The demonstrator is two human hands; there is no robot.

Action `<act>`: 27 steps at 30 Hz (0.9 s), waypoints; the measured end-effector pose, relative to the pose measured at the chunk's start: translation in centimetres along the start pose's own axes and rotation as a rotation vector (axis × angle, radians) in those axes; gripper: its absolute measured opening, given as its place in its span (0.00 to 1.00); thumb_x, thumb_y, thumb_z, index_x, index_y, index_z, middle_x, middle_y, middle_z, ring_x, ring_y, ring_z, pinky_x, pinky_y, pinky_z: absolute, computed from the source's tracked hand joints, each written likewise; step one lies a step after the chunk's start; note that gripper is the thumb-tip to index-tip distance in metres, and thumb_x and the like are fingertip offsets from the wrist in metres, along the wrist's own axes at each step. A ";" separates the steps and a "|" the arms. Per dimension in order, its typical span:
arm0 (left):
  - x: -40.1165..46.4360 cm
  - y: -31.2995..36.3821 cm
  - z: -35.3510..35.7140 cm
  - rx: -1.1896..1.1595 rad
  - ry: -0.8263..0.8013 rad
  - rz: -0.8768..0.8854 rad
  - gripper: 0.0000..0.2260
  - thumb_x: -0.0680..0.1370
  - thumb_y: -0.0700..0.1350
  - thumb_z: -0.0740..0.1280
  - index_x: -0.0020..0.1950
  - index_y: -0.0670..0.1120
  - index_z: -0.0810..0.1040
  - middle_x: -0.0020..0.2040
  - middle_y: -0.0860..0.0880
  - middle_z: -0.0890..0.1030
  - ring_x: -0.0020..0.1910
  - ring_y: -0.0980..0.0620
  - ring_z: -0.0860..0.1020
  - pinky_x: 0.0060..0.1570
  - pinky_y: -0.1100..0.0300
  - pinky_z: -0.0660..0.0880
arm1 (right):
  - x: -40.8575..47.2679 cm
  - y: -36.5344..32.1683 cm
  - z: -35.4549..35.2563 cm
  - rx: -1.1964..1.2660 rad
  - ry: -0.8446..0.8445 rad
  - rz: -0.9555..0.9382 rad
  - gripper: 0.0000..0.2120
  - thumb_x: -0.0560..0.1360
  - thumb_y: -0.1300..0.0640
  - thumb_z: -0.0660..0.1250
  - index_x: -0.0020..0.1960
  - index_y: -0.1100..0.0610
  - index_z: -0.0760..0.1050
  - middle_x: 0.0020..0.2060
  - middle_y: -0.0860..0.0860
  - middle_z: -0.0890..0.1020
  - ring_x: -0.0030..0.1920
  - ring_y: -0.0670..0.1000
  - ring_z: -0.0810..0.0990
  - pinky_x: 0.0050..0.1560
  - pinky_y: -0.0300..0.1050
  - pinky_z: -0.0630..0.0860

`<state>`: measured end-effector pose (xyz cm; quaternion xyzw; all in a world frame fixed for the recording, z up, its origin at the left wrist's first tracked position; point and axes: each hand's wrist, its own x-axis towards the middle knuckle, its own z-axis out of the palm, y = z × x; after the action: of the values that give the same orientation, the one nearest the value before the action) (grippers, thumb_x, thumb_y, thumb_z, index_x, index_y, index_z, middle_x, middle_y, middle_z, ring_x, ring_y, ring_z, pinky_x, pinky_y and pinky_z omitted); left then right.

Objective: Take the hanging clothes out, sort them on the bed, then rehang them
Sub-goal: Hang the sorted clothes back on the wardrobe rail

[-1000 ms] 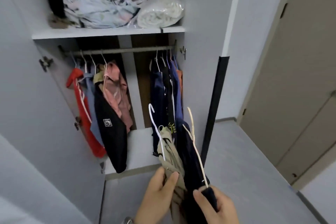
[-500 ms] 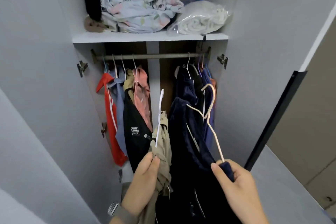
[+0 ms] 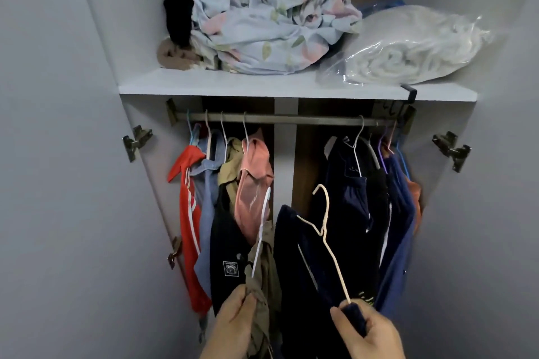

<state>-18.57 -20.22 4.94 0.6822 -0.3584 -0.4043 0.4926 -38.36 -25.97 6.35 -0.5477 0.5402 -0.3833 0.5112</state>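
Observation:
My left hand (image 3: 232, 326) grips an olive garment (image 3: 264, 277) on a white hanger (image 3: 262, 230), held below the metal rail (image 3: 291, 119). My right hand (image 3: 369, 332) grips a dark navy garment (image 3: 297, 265) on a cream hanger (image 3: 326, 239). Both hanger hooks are off the rail. On the rail's left side hang a red top (image 3: 188, 213), a blue shirt (image 3: 205, 198), a pink shirt (image 3: 253, 183) and a black piece (image 3: 227, 256). Several navy and blue clothes (image 3: 376, 207) hang at the right.
The shelf (image 3: 291, 87) above the rail carries a crumpled floral sheet (image 3: 271, 26), a black item (image 3: 178, 17) and a bagged white blanket (image 3: 408, 49). Open wardrobe doors with hinges (image 3: 135, 141) stand on both sides. A gap on the rail lies between the two groups.
I have stepped closer to the wardrobe, which now fills the view. Both held hangers have come up toward the rail's middle gap. My grips are unchanged.

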 end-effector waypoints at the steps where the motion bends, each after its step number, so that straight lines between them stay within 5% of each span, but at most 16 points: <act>1: 1.4 0.4 0.2 0.004 -0.009 0.013 0.10 0.82 0.40 0.54 0.50 0.46 0.74 0.51 0.46 0.78 0.44 0.62 0.77 0.44 0.73 0.72 | 1.5 -0.6 0.1 0.003 -0.008 0.013 0.10 0.69 0.66 0.74 0.31 0.62 0.78 0.24 0.57 0.77 0.23 0.43 0.73 0.29 0.24 0.68; 4: 5.1 2.1 0.9 -0.056 0.034 -0.030 0.13 0.80 0.33 0.54 0.41 0.42 0.75 0.42 0.45 0.78 0.30 0.69 0.76 0.34 0.78 0.69 | 5.3 -2.0 0.7 -0.069 -0.006 -0.021 0.10 0.69 0.64 0.74 0.30 0.59 0.78 0.22 0.54 0.77 0.23 0.43 0.74 0.29 0.27 0.68; 9: 10.5 4.4 1.0 -0.161 0.036 -0.061 0.11 0.80 0.37 0.59 0.44 0.45 0.79 0.38 0.52 0.81 0.40 0.57 0.78 0.36 0.76 0.71 | 11.4 -4.1 2.6 -0.180 0.053 -0.083 0.13 0.66 0.64 0.77 0.28 0.53 0.77 0.22 0.49 0.78 0.26 0.39 0.76 0.32 0.25 0.69; 17: 20.3 7.0 -1.3 -0.095 -0.122 0.071 0.10 0.81 0.43 0.58 0.51 0.42 0.78 0.48 0.43 0.82 0.50 0.48 0.79 0.55 0.57 0.74 | 16.4 -5.3 6.1 -0.084 0.197 -0.053 0.12 0.66 0.64 0.77 0.33 0.48 0.80 0.26 0.55 0.80 0.30 0.45 0.77 0.33 0.24 0.69; 20: 24.8 8.6 -1.6 -0.018 -0.148 0.168 0.11 0.81 0.45 0.57 0.49 0.40 0.77 0.47 0.41 0.80 0.47 0.49 0.78 0.52 0.57 0.73 | 17.2 -5.1 6.7 -0.002 0.300 -0.045 0.12 0.66 0.68 0.76 0.30 0.53 0.81 0.28 0.54 0.81 0.28 0.43 0.77 0.32 0.21 0.69; 23: 28.5 9.9 -1.0 0.033 -0.095 0.198 0.11 0.82 0.43 0.56 0.46 0.41 0.75 0.42 0.47 0.77 0.42 0.56 0.75 0.46 0.64 0.70 | 18.0 -5.4 7.0 -0.008 0.367 -0.063 0.14 0.66 0.67 0.76 0.33 0.48 0.81 0.27 0.52 0.81 0.25 0.41 0.74 0.31 0.20 0.68; 27: 32.0 10.1 -0.1 0.071 -0.072 0.176 0.13 0.81 0.43 0.56 0.49 0.34 0.74 0.42 0.44 0.75 0.41 0.53 0.73 0.45 0.61 0.69 | 19.7 -5.7 7.0 -0.003 0.367 -0.061 0.14 0.67 0.65 0.76 0.34 0.46 0.80 0.27 0.50 0.81 0.26 0.38 0.74 0.32 0.19 0.67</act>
<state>-6.07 -51.22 8.31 0.6500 -0.4486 -0.3707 0.4887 -27.98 -44.95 8.01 -0.4855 0.6082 -0.4910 0.3916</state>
